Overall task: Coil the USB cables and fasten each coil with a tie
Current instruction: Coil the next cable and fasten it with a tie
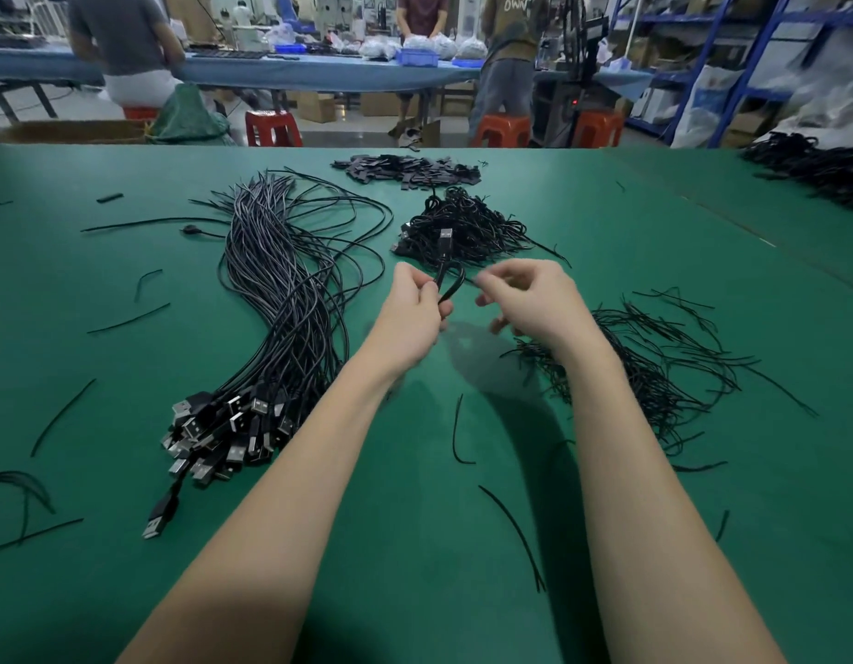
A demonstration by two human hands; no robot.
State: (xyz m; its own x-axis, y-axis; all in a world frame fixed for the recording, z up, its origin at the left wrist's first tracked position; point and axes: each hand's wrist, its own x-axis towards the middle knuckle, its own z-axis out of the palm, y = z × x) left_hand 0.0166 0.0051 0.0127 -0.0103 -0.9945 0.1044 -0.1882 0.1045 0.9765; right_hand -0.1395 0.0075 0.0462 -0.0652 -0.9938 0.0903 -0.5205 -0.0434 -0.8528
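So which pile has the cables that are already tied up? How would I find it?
Start at the green table and find the big fan of long straight cables on the left. Just right of its far end, beyond the two hands, sits a small dark heap of finished coils. It is the only bunched, knotty mound; the tie pile at right is loose thin strands.

Factory packing floor, seemingly | green worktable [415, 543] heaped with USB cables [281, 299] | blue storage racks [731, 55] | workers at benches [290, 71]
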